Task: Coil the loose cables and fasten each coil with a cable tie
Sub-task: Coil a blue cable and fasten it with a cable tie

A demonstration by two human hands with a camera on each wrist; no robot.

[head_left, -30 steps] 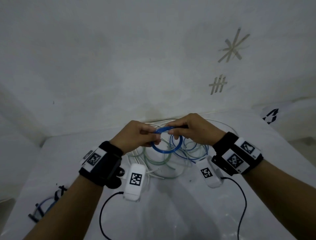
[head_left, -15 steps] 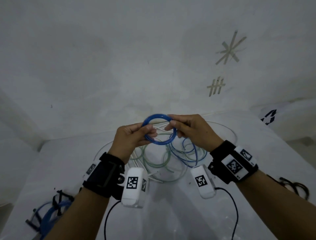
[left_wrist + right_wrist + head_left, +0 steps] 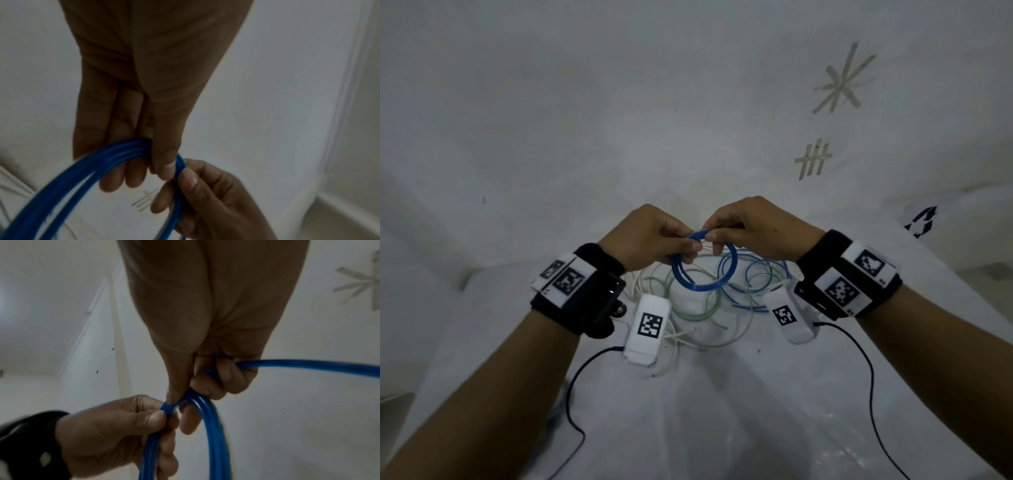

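A small coil of blue cable (image 3: 700,274) hangs above the white table, held at its top by both hands. My left hand (image 3: 654,236) pinches the coil's strands between thumb and fingers (image 3: 131,172); the coil (image 3: 86,175) loops down to the lower left in that view. My right hand (image 3: 750,233) pinches the same spot from the right, and the blue cable (image 3: 205,426) also runs through its curled fingers (image 3: 226,378) and trails off right. More loose blue cable (image 3: 763,284) lies in loops on the table beneath.
Pale green cable (image 3: 688,308) and white cable (image 3: 674,339) lie tangled under the hands. Black leads (image 3: 859,370) run from the wrist cameras toward me. Tape marks (image 3: 842,82) are stuck on the white wall behind. The white table (image 3: 756,428) extends toward me.
The hands rose with the coil, then tilted it back down so it hangs below the fingers. Both hands have closed together at the coil's top.
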